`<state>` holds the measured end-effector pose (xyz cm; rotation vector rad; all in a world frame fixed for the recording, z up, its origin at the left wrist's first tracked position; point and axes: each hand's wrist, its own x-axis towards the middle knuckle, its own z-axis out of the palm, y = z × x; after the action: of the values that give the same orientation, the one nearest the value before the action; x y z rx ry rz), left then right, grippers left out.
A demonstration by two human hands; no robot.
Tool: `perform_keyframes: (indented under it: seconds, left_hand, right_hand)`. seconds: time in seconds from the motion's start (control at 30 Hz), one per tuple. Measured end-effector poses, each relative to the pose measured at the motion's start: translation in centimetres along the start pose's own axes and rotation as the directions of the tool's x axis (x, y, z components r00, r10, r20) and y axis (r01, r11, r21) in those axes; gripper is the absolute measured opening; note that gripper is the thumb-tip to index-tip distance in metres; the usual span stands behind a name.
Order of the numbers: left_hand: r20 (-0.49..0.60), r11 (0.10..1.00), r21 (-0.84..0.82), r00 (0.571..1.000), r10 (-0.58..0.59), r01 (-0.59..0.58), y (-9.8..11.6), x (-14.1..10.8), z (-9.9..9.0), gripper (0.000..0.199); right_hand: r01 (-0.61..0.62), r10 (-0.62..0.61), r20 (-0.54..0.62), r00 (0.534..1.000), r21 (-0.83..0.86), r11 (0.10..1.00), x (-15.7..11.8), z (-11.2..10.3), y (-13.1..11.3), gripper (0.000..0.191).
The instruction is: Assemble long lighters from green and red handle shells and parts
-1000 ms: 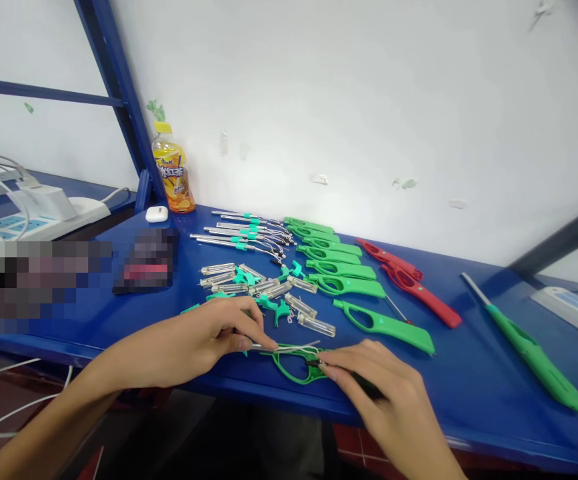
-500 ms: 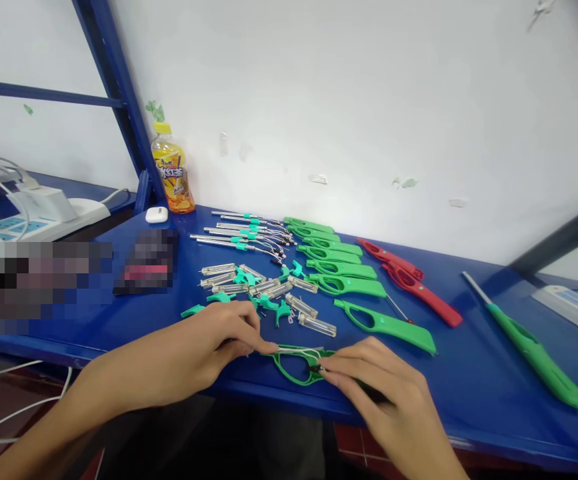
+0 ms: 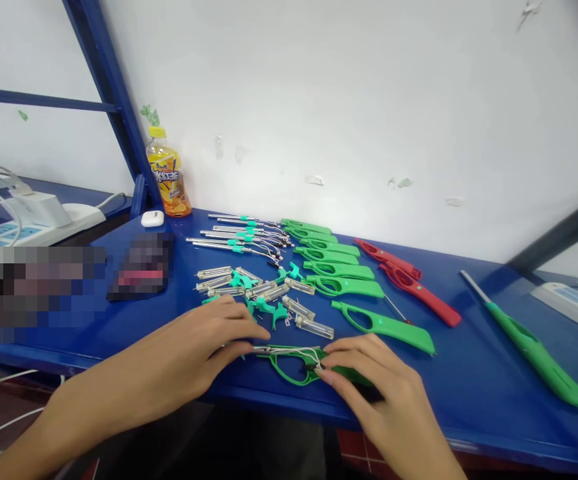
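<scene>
At the table's front edge lies a green lighter shell half (image 3: 289,380), with a large oval loop. My left hand (image 3: 213,343) is closed at the shell's left end, thumb and fingers about a thin metal lighter tube (image 3: 261,350); its far part is hidden by the hand. White wires (image 3: 293,349) run right from the tube along the shell. My right hand (image 3: 381,380) pinches a small black igniter piece (image 3: 311,366) at the wires' end, over the shell's right side. The fingers cover part of that piece and the shell's handle.
Behind my hands lie clear fuel tanks (image 3: 315,327) and teal triggers (image 3: 279,312). Farther back are metal tubes with wires (image 3: 219,245), several green shells (image 3: 383,327) and red shells (image 3: 423,297). A whole green lighter (image 3: 533,350) lies right; a drink bottle (image 3: 169,177) stands back left.
My left hand has shifted slightly left along the tube, its index finger lifted off the wires. My right hand keeps its pinch on the igniter piece. The view has tilted a little.
</scene>
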<state>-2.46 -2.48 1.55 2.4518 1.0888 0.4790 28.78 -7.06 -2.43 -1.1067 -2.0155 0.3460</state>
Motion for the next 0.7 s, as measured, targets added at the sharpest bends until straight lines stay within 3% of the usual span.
perform_keyframes:
  seconds: [0.17,0.57,0.7]
  left_hand:
    - [-0.226,0.995,0.084,0.974,-0.031,0.051,-1.5,1.5,-1.0,0.024]
    - [-0.137,0.991,0.064,0.985,-0.109,0.118,-2.9,2.3,-0.8,0.016]
    - [-0.175,0.989,0.102,0.981,-0.086,0.105,-3.3,2.2,-1.1,0.019]
  right_hand:
    - [-0.019,0.019,0.009,1.0,0.007,1.0,-0.1,0.0,0.1,0.009]
    - [-0.021,0.021,0.021,1.0,-0.003,1.0,-0.1,-0.1,0.0,0.014]
    - [-0.027,0.027,0.033,0.999,0.014,1.0,0.0,-0.2,0.1,0.013]
